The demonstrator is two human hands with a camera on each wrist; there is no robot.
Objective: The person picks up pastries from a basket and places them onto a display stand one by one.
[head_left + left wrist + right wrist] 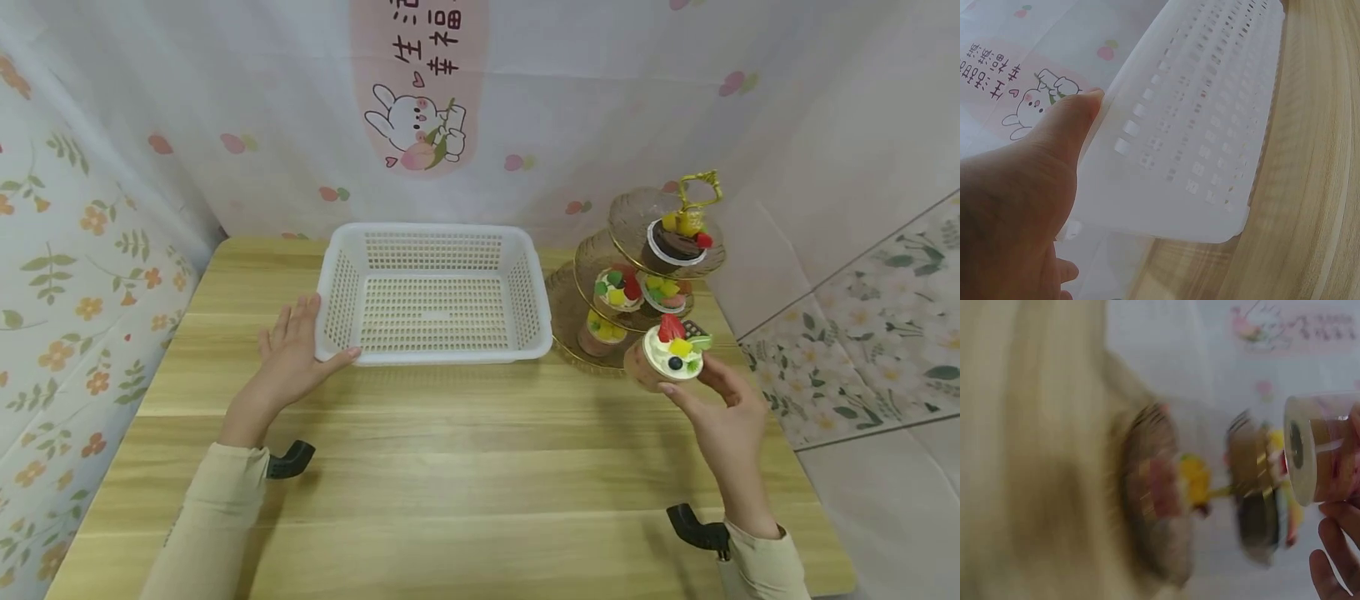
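My right hand [731,417] holds a clear dessert cup [645,371] topped with cream, strawberry, yellow fruit cubes and a blueberry. It is raised in front of the tiered stand. In the right wrist view the cup [1325,450] lies sideways at the right edge, fingers [1335,540] around it. My left hand [288,358] rests at the near left corner of a white plastic basket [435,357], fingers spread along its outer side. Seen from the left wrist, the thumb [1072,119] touches the basket's rim; the other fingers are mostly hidden.
A gold-rimmed three-tier stand [708,265] stands at the back right. It carries a chocolate cupcake [673,243] on top, two fruit-topped desserts on the middle tier, and a dessert cup [597,337] below. Curtains and a wall border the wooden table [465,492].
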